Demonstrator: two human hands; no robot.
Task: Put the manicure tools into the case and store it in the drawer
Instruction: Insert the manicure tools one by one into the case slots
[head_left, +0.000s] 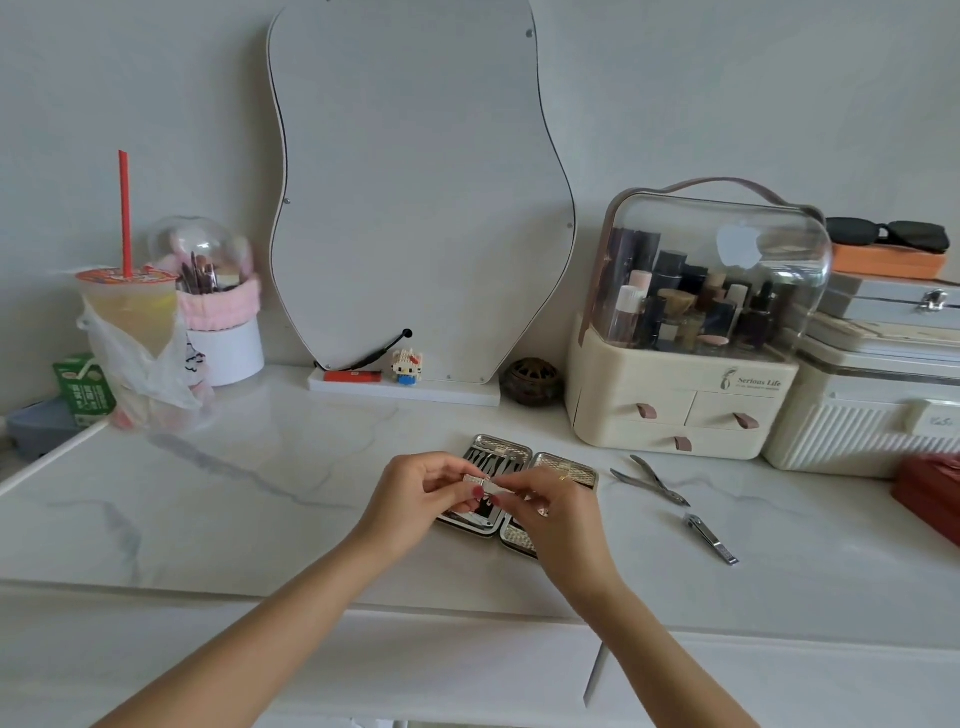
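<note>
The manicure case (498, 448) lies open on the counter (270, 467), tools strapped in its left half. Above it, the left hand (415, 493) and right hand (550, 506) both pinch a small silver clipper (480, 482), its long axis running left-right. Nippers (649, 480) and a nail clipper (710, 539) lie right of the case, pointing down-right.

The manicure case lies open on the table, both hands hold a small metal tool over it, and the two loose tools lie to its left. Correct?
Not quite. The head view shows the cuticle nippers and nail clipper lying right of the open manicure case. Both the left hand and right hand do hold the small metal tool over it.
</note>
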